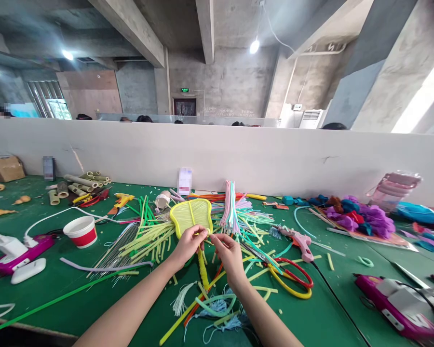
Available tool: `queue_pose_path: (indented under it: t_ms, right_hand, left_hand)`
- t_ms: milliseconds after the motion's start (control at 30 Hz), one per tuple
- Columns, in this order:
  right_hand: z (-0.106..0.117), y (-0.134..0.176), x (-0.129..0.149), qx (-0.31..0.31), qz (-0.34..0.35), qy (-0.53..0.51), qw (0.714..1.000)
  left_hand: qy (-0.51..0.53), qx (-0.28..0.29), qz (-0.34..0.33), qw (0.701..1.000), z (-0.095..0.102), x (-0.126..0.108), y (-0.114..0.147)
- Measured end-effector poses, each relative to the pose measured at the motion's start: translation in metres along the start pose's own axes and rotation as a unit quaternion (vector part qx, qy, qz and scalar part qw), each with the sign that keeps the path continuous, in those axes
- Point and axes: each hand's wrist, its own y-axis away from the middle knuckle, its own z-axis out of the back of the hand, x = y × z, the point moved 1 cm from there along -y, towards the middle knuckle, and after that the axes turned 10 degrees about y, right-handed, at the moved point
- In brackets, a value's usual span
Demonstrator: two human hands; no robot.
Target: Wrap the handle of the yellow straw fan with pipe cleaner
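Observation:
Centred in the head view is a yellow fan-shaped piece with a thicker yellow rim, a centre rib and a wrapped handle pointing down towards me. My left hand is closed on its lower edge, thumb and fingers pinched together. Close to the fan's lower right corner, my right hand is pinched too; whatever its fingertips hold is too small to make out. Around both hands lie yellow-green strips, a standing bundle of pastel strips, and red-and-yellow-handled scissors to the right.
A pink glue gun with a black cord lies right, a yellow one left. A red-and-white cup stands left. Purple power strips sit at both sides. Tassels lie in front; a white partition runs behind.

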Motion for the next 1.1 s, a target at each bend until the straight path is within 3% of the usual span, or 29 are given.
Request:
queue_pose_path:
  t_ms: [367,700,1100]
  right_hand:
    - [0.0,0.002,-0.001,0.01,0.038,0.067,0.997]
    - [0.01,-0.005,0.002,0.055,0.043,0.094,0.993]
    - [0.011,-0.004,0.007,0.034,0.02,0.039,0.998]
  left_hand:
    - [-0.086,0.026,-0.053,0.995,0.003,-0.006,0.001]
    - [-0.081,0.121,-0.01,0.989,0.008,-0.009,0.001]
    - [0.004,0.03,0.011,0.999,0.002,-0.001,0.0]
